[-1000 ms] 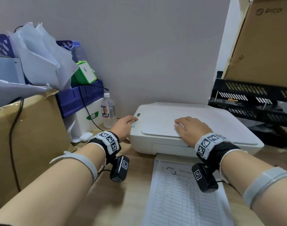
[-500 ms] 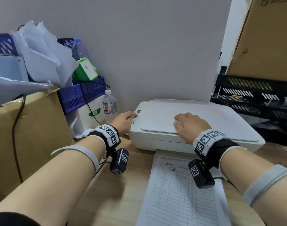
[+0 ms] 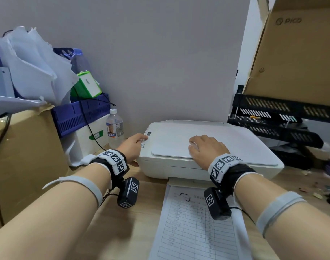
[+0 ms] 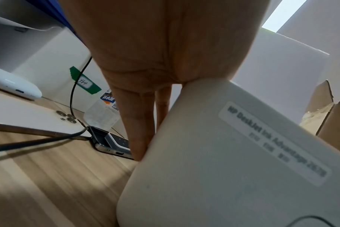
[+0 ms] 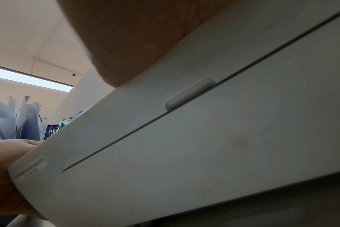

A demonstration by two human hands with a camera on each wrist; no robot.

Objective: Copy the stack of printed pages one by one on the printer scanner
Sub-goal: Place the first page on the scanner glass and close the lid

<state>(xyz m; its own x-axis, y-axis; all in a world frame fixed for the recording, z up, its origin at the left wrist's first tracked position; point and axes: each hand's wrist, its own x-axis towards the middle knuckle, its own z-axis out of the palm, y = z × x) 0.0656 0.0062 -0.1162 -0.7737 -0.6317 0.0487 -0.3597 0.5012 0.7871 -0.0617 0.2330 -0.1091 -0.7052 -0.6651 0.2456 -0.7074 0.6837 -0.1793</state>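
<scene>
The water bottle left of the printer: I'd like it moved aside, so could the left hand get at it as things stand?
Probably yes. The left hand rests at the printer's left edge, and the water bottle stands upright just beyond it with nothing between them. A black cable runs down close beside the bottle.

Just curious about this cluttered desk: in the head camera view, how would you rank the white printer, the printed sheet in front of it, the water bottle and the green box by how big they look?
1. printer, largest
2. printed sheet, cut off by the frame's edge and nearer the camera, so its rank against the printer is unsure
3. and 4. green box and water bottle look alike
</scene>
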